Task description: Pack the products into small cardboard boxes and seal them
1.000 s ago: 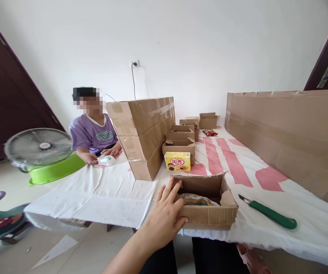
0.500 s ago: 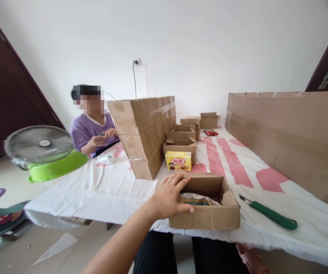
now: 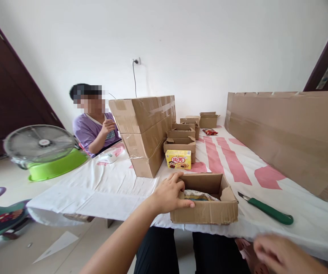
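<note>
My left hand (image 3: pixel 168 193) grips the left end of a small open cardboard box (image 3: pixel 205 212) at the table's front edge, thumb along the near rim and fingers over the left wall. Inside the box lies a printed packet (image 3: pixel 199 195), partly hidden by the walls. My right hand (image 3: pixel 279 253), smeared by motion, is at the lower right, below the table edge; its fingers do not show clearly. A green utility knife (image 3: pixel 269 211) with its blade out lies to the right of the box. Just behind the box stands a yellow snack box (image 3: pixel 179 160).
A stack of taped cartons (image 3: pixel 149 133) stands left of a row of open cardboard boxes (image 3: pixel 179 146). A red packet (image 3: pixel 210 132) lies farther back. A large cardboard panel (image 3: pixel 284 137) borders the right. A person in purple (image 3: pixel 91 131) sits beyond the stack, near a fan (image 3: pixel 42 142).
My right hand has come into view at the lower right. My left hand stays on the box, its fingers more bent. The seated person has raised a hand.
</note>
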`<action>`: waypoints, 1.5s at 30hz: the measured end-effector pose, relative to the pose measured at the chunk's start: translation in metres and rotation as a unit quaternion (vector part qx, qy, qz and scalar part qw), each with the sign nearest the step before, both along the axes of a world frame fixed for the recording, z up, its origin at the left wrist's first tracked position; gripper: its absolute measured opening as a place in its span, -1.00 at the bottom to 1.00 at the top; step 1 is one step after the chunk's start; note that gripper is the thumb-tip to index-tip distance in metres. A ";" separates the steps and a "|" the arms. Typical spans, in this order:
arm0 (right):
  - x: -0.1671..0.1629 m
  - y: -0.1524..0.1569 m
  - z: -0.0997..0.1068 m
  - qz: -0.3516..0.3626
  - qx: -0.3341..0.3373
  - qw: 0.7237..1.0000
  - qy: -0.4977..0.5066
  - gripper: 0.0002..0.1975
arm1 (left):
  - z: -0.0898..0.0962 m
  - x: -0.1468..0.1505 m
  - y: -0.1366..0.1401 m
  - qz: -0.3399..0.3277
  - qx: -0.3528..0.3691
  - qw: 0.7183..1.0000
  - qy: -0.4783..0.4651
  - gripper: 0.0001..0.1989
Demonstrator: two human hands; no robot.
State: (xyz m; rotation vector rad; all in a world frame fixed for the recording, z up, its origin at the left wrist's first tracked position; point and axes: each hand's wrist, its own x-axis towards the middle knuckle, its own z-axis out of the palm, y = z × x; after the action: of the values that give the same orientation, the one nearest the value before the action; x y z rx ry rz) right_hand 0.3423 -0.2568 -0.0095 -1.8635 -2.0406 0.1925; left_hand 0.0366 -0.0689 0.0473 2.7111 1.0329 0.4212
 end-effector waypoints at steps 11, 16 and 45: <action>-0.087 0.148 0.092 0.139 -0.154 0.964 -0.167 -0.77 | -0.007 -0.002 0.001 -0.018 0.007 0.999 -0.041 -0.07; -0.094 0.158 0.075 0.136 -0.174 0.949 -0.223 -0.86 | -0.009 -0.003 0.001 -0.009 -0.004 0.999 -0.045 -0.04; -0.016 0.137 0.125 -0.046 0.282 0.956 0.064 -0.72 | 0.008 -0.031 0.070 0.084 -0.006 0.996 0.008 -0.26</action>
State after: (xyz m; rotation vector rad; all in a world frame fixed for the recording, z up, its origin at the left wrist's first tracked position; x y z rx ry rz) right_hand 0.3263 -0.1199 0.1150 -1.5301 -1.6832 -0.2638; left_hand 0.0056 0.0013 0.0552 2.6316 1.2684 0.4191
